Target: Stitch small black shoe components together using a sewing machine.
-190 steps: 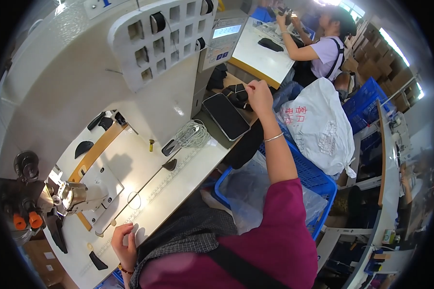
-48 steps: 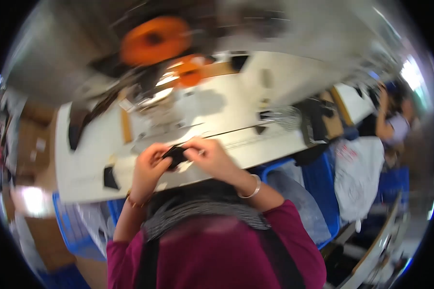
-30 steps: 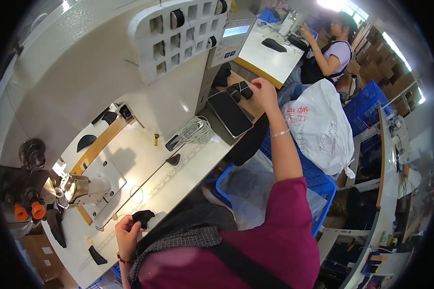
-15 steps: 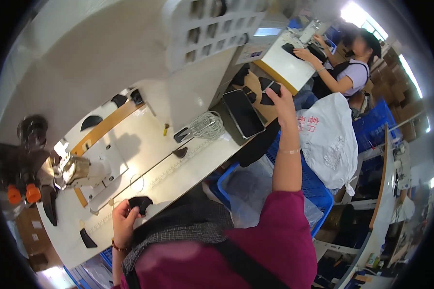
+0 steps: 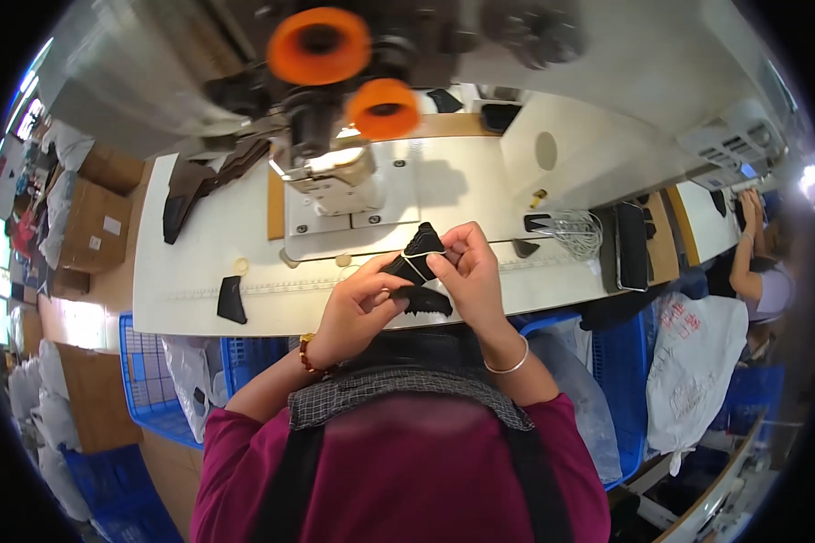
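In front of the sewing machine my two hands meet above the table edge. My right hand point(image 5: 473, 276) is closed on a stack of black fabric pieces point(image 5: 417, 242), and a pale elastic band point(image 5: 418, 262) crosses the stack under its fingertips. Closed fingers of my left hand point(image 5: 360, 309) pinch a curved black piece point(image 5: 426, 301) with a ragged lower edge, just below the stack. The left fingertips also come close to the stack; whether they touch it I cannot tell.
The sewing machine head point(image 5: 335, 176) rises beyond my hands. On the table lie a dark piece point(image 5: 232, 300), thread snips point(image 5: 548, 223), a cord coil point(image 5: 578, 233) and a phone point(image 5: 631, 246). Blue crates point(image 5: 158, 380) flank me below. A co-worker point(image 5: 762, 281) sits far right.
My right hand has come back from the table's right end to the middle, bringing the banded stack beside my left hand. The view has turned left toward the machine.
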Demonstrator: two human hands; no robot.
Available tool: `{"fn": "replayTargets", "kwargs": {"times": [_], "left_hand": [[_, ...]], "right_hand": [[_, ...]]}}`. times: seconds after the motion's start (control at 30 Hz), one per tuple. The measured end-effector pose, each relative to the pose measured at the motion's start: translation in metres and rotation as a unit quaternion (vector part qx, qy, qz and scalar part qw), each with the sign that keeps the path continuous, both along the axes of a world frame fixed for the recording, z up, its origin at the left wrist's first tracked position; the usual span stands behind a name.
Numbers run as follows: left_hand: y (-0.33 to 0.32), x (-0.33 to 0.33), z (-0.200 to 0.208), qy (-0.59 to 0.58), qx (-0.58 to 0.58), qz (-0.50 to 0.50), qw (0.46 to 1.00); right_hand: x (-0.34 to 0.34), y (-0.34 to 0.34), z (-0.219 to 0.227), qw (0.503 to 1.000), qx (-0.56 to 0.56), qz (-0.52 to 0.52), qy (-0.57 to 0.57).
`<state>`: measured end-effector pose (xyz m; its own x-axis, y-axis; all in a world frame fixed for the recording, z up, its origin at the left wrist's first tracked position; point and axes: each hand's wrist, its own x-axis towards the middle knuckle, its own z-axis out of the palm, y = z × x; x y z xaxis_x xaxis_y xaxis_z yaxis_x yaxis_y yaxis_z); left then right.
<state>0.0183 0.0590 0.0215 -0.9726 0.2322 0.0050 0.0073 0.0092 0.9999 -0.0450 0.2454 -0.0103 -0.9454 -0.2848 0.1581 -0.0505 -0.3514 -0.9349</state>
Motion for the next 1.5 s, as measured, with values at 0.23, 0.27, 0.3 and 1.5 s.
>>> {"fn": "replayTargets", "kwargs": {"times": [0.23,0.27,0.3,1.5], "left_hand": [[-0.039,0.011,-0.012,-0.063,0.021,0.082,0.994],[-0.042,0.011,-0.01,-0.065,0.023,0.084,0.994],[-0.044,0.011,-0.006,-0.098,0.055,0.088,0.99],[-0.055,-0.004,-0.018,-0.123,0.104,0.113,0.98]], "right_hand": [[0.006,-0.05,-0.012,0.999,0.045,-0.013,0.022],[0.005,-0.053,-0.012,0.998,0.057,-0.011,0.037],[0.004,-0.056,-0.013,0.998,0.059,-0.008,0.036],[0.003,-0.063,-0.004,0.976,0.143,-0.02,0.166]]}}
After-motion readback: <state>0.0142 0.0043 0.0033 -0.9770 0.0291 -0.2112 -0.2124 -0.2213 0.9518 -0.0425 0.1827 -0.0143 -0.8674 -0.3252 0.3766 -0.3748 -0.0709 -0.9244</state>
